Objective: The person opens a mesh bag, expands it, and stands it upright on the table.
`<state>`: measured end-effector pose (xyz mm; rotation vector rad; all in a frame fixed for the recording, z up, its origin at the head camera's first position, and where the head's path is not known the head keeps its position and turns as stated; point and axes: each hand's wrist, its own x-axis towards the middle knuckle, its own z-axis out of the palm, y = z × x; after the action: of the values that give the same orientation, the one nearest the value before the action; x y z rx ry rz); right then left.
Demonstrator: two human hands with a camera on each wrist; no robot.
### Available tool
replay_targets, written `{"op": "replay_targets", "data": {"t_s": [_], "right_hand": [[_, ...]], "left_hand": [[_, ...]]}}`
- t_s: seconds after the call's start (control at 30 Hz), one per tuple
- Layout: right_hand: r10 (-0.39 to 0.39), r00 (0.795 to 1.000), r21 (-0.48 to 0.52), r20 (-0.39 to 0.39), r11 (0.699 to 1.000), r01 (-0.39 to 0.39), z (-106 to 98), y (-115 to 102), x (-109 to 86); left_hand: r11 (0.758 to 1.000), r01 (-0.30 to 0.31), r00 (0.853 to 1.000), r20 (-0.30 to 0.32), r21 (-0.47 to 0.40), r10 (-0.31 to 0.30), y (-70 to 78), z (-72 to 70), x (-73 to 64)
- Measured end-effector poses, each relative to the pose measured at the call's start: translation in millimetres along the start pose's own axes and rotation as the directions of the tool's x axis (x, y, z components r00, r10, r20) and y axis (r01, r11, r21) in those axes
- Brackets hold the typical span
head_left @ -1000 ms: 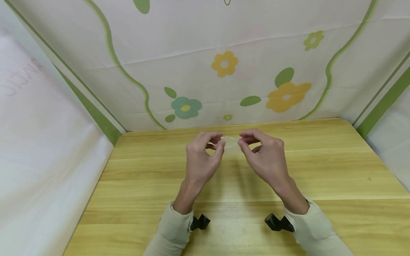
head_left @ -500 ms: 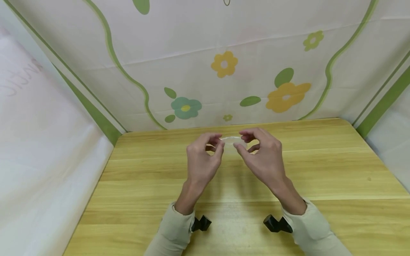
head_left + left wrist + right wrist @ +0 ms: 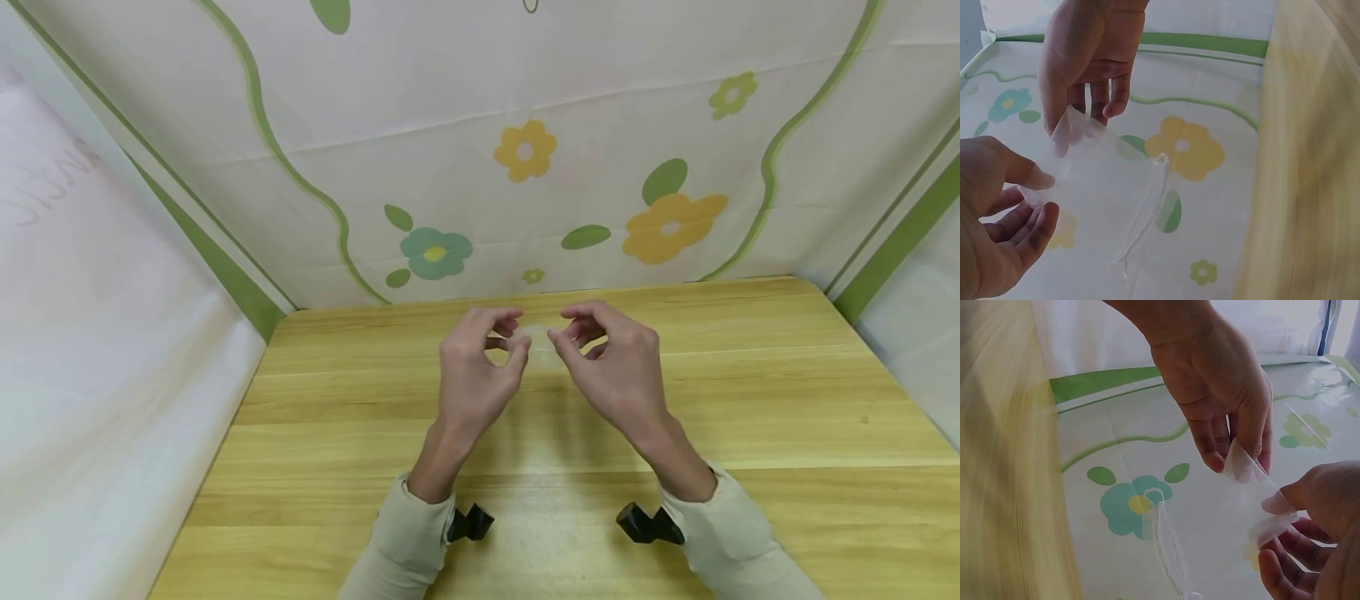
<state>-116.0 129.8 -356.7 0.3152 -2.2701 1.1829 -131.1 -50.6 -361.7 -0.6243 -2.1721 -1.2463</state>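
A sheer white mesh drawstring bag [image 3: 1107, 181] is held above the table between both hands, its thin white string hanging in a loop on the lower side. My left hand [image 3: 480, 367] pinches one top corner of it between thumb and fingers. The opposite corner is pinched by my right hand [image 3: 615, 362], where the fabric looks bunched in the right wrist view. Parts of the fingertips show through the mesh [image 3: 1247, 469]. From the head view, the bag [image 3: 537, 340] is so faint that its outline barely shows between the fingertips.
Beneath the hands lies a light wooden table [image 3: 337, 467]. Behind it hangs a white cloth wall [image 3: 450, 192] printed with flowers and leaves, and a white cloth [image 3: 112, 333] bounds the left side. Black wrist mounts [image 3: 648, 525] sit under both sleeves.
My right hand has shifted slightly left, its thumb coming closer to the left thumb. The bag's visible rim between the hands has turned and looks fainter. Both arms stay nearly in place.
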Motion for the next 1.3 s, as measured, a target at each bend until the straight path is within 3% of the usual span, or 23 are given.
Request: {"op": "replay_targets", "data": {"t_s": [0.13, 0.27, 0.53, 0.87, 1.1, 1.3], "right_hand": [[0.015, 0.999, -0.017, -0.04, 1.0, -0.016, 0.1, 1.5, 0.5], [0.001, 0.999, -0.016, -0.049, 1.0, -0.002, -0.3, 2.4, 1.1], [-0.065, 0.998, 0.058, 0.024, 0.996, 0.064, -1.1, 0.3, 1.7], [-0.11, 0.99, 0.085, 0.09, 0.991, 0.103, -0.5, 1.2, 1.3], [-0.07, 0.995, 0.076, 0.07, 0.995, 0.065, -4.0, 2.6, 2.5], [-0.051, 0.997, 0.014, 0.056, 0.999, 0.05, -4.0, 3.5, 2.3]], "left_hand": [[1.0, -0.004, 0.998, 0.056, -0.02, 0.005, 0.7, 0.3, -0.2], [1.0, 0.003, 0.997, 0.073, 0.006, -0.004, 1.2, 0.0, 0.0], [0.994, 0.066, 0.998, 0.012, 0.086, -0.068, 1.4, -2.1, 0.6], [0.991, 0.104, 0.995, -0.015, 0.078, -0.104, -1.4, -2.2, 0.3], [0.992, 0.098, 0.995, -0.008, 0.073, -0.098, -0.5, -4.3, 0.7], [0.998, 0.053, 0.998, 0.036, 0.045, -0.055, -0.2, -4.4, 0.9]]}}
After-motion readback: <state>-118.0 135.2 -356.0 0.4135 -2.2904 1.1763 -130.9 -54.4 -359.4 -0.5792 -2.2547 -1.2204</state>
